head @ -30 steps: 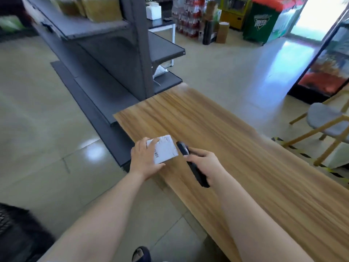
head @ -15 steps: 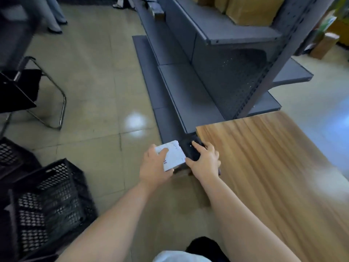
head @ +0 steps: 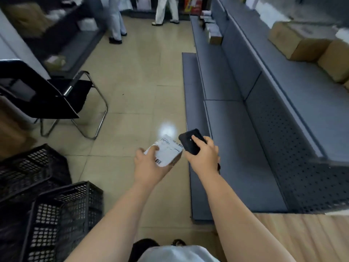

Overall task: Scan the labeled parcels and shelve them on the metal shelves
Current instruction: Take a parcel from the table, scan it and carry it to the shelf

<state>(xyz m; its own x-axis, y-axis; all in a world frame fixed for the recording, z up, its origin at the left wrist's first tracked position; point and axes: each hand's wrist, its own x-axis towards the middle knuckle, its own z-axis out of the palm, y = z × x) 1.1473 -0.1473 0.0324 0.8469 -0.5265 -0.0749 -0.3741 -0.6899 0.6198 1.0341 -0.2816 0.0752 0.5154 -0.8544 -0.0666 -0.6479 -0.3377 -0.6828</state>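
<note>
My left hand (head: 149,167) grips a small parcel (head: 167,152) with a white barcode label facing up, held over the tiled floor. Right beside it, my right hand (head: 204,157) holds a black handheld scanner (head: 190,140), its top end close to the parcel's right edge. The grey metal shelves (head: 236,129) run along the right, with a low tier just right of my hands and a higher tier carrying brown cardboard boxes (head: 302,42).
Black mesh crates (head: 56,214) stand at lower left. A black folding chair (head: 56,97) sits at left. The wooden table (head: 311,239) corner is at lower right. Two people's legs (head: 166,10) stand far up the aisle. More small parcels (head: 211,29) lie on the far low shelf.
I have turned left, away from the wooden table, and now face down the aisle beside the shelves. Both hands carried the parcel and scanner off the table, over the floor.
</note>
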